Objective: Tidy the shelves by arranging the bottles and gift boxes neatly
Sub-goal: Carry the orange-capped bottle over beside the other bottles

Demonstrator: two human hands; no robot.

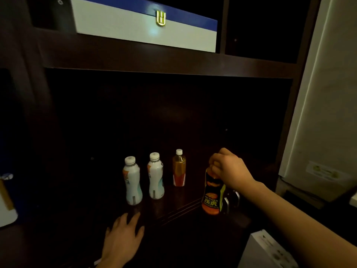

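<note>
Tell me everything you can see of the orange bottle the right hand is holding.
The orange bottle looks like plastic, wrapped in a black and orange label with a yellow-green edge and "HI TIGER" lettering. It stands upright near the front of the dark wooden shelf, right of the three other bottles and apart from them. The right hand grips its top from above, hiding the cap. Whether its base rests on the shelf is unclear.

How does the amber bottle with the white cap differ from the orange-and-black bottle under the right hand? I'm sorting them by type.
The amber bottle stands free, further back; the orange-and-black bottle sits nearer the front, gripped at its top by the right hand. The amber bottle's white cap shows; the other's is hidden. Both stand upright on the dark shelf.
</note>
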